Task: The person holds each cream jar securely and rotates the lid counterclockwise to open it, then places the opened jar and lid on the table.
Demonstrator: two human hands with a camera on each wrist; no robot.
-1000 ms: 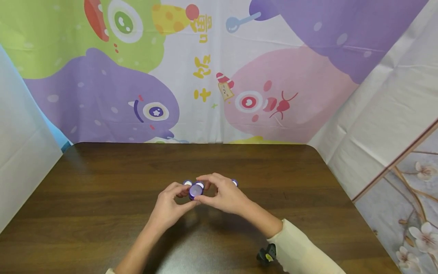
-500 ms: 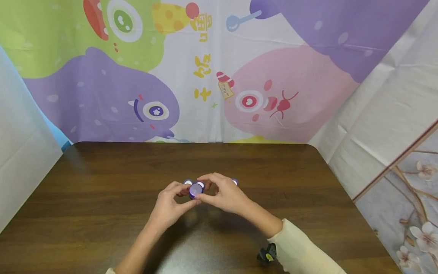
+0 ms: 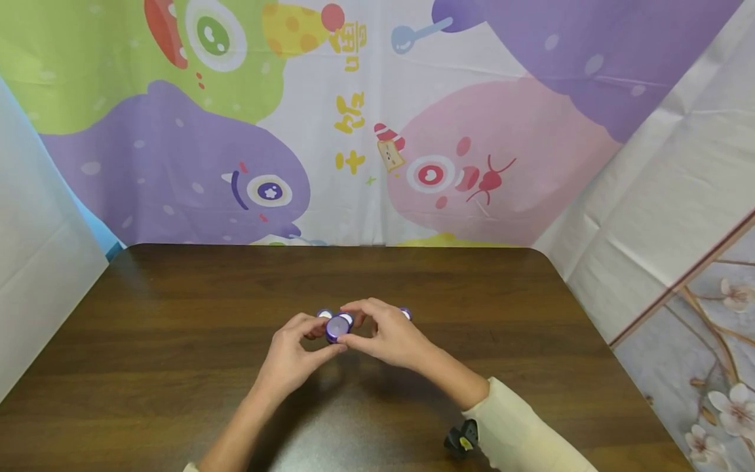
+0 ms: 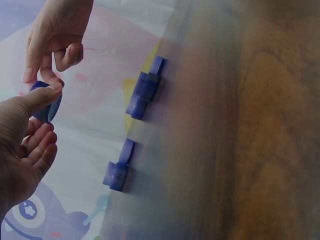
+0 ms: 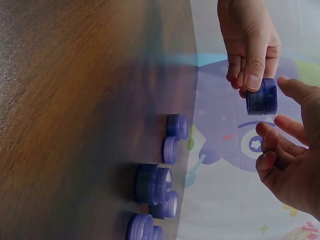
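A small round purple jar (image 3: 337,328) with a pale lid is held just above the brown table (image 3: 177,314), near its middle. My left hand (image 3: 312,342) pinches the jar from the left between thumb and fingers. My right hand (image 3: 358,322) holds it from the right, index finger over its top. In the right wrist view the jar (image 5: 262,97) sits between the left hand's fingertips (image 5: 254,75), with a right fingertip (image 5: 290,85) at its edge. In the left wrist view the jar (image 4: 47,102) is mostly hidden behind my left thumb (image 4: 35,97).
Several more purple jars and caps lie on the table just beyond the hands (image 3: 324,314) (image 3: 404,313), seen close in the right wrist view (image 5: 152,183) (image 5: 176,126). A cartoon backdrop (image 3: 354,131) hangs behind the table. A black strap (image 3: 460,438) is on my right sleeve.
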